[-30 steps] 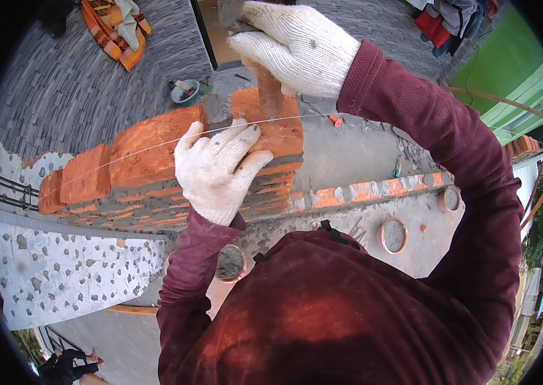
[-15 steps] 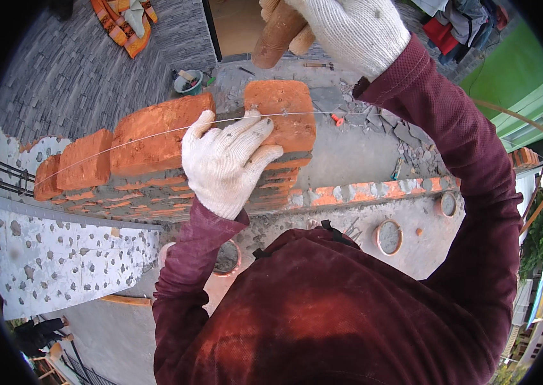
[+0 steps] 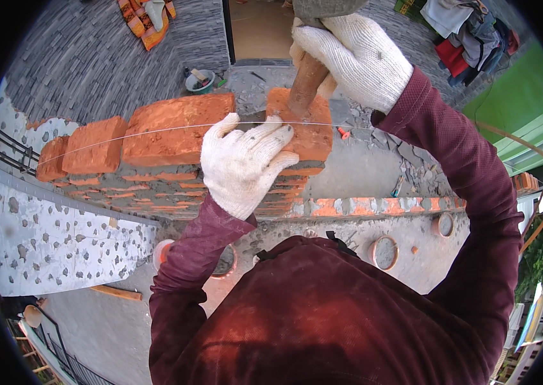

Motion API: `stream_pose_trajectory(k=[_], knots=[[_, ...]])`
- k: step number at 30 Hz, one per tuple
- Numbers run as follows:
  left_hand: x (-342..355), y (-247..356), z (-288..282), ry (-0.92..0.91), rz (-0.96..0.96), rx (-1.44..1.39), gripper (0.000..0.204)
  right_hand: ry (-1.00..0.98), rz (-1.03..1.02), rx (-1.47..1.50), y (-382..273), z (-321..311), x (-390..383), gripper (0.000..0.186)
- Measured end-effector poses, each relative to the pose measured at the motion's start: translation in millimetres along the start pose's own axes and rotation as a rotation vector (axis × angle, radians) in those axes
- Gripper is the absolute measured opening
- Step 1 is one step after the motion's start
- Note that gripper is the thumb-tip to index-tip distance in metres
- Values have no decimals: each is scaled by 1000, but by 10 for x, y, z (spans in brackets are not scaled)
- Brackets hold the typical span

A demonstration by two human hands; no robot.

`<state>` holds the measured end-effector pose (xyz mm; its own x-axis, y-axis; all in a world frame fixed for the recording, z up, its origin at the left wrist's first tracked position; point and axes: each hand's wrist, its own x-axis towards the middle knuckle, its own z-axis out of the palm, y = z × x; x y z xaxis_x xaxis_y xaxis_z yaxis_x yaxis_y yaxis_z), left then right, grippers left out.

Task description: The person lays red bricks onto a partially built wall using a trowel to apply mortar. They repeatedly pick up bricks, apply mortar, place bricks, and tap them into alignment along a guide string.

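My right hand (image 3: 374, 64), in a white knitted glove, is closed round the wooden handle (image 3: 309, 83) of a trowel. The trowel's grey blade (image 3: 329, 6) points up at the top edge. The butt of the handle is down at the end brick (image 3: 313, 138) on top of the wall; I cannot tell whether it touches. My left hand (image 3: 246, 163), gloved alike, lies with fingers spread over the gap between that brick and the long orange brick (image 3: 178, 131). Some fingertips rest on the end brick. A taut white string (image 3: 150, 133) runs along the top course.
Below the course are mortared brick rows (image 3: 156, 192). A low brick strip (image 3: 374, 206) runs right. Round mortar buckets (image 3: 385, 253) stand on the near floor. Beyond the wall are a tool bucket (image 3: 200, 81), broken tile pieces (image 3: 416, 160) and heaped clothes (image 3: 470, 42).
The trowel's handle has come down to the end brick, and its blade now shows at the top. The whole view has shifted slightly. My left hand stays at the same bricks.
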<state>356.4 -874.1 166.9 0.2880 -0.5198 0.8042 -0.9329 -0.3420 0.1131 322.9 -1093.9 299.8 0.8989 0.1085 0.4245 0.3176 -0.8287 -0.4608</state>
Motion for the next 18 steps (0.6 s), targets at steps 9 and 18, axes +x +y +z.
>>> stream_pose_trajectory(k=[9,18], knots=[[-29,-23,4,16,30,26,40,79,-64,143,-431,-81,135,27],[-70,-41,65,100,57,23,41,120,150,345,-695,-56,142,30]])
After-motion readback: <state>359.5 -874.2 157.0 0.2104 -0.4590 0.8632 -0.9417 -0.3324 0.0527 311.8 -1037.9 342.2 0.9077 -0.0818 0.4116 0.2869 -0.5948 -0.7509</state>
